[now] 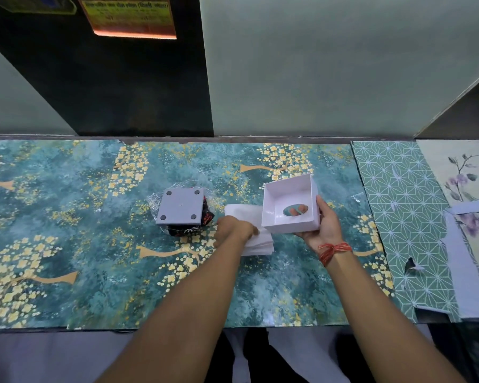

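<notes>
My right hand point(325, 226) holds a white square box shell point(289, 207) up off the table, its open side toward me. An oval hole in its far wall shows my fingers behind it. My left hand point(233, 230) rests on a stack of white folded tissues point(249, 230) lying on the table just left of and below the box; its fingers curl over the stack's near edge. To the left a grey square base point(181, 207) with small dark feet lies upside down on a dark packet and clear plastic wrap.
The table point(94, 272) wears a teal sheet with yellow flower trees. A green geometric sheet point(409, 217) and a pale floral sheet point(470, 189) cover its right end. A wall and a dark panel point(108, 78) rise behind. The table's front edge runs near my body.
</notes>
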### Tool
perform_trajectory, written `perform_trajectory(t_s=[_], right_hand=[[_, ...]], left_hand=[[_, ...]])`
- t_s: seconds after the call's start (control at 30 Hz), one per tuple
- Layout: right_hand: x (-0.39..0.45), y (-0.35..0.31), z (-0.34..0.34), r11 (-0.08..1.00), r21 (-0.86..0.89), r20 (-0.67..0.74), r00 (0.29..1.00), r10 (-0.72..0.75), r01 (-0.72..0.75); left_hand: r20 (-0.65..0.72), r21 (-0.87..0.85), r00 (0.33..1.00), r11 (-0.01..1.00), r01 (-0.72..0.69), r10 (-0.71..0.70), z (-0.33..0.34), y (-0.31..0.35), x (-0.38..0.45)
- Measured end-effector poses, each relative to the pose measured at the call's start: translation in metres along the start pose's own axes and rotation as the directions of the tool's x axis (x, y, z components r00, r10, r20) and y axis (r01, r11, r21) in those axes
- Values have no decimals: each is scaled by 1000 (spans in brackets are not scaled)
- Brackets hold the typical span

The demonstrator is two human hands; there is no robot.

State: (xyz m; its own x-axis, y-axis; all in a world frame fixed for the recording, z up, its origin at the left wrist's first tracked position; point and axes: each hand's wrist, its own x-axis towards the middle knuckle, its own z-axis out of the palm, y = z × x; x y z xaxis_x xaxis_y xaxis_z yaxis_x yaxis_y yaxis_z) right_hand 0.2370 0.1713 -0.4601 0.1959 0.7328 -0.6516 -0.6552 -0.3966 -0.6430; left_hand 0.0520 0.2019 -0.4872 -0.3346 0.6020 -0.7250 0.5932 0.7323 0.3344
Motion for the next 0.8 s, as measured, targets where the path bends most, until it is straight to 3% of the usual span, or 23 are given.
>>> perform_trajectory(t_s=[0.27, 0.4, 0.5, 0.6, 0.67, 0.73, 0.8], right_hand=[[-4, -8, -21, 998, 65, -58, 998, -8, 12], [-1, 1, -25, 989, 145, -54, 997, 47, -39], [4, 28, -14, 982, 125, -40, 989, 146, -140], [5, 62, 2, 970, 5, -25, 969, 244, -244], [7, 81, 9, 972, -71, -39, 975, 221, -223], [8, 93, 13, 952, -292, -86, 994, 68, -91], [6, 96, 14, 771, -636, -115, 984, -138, 34]], left_hand=[[70, -301, 996, 953, -34, 58, -7, -8, -4], [161, -599, 964, 797, -76, 213, -38, -21, -5], [256, -723, 921, 691, -19, 293, -70, -25, -12], [393, -759, 850, 646, 83, 352, -93, -29, -22], [449, -787, 786, 605, 122, 425, -96, -34, -22], [470, -803, 741, 581, 133, 480, -94, -41, -22], [484, -792, 726, 597, 126, 489, -89, -45, -22]])
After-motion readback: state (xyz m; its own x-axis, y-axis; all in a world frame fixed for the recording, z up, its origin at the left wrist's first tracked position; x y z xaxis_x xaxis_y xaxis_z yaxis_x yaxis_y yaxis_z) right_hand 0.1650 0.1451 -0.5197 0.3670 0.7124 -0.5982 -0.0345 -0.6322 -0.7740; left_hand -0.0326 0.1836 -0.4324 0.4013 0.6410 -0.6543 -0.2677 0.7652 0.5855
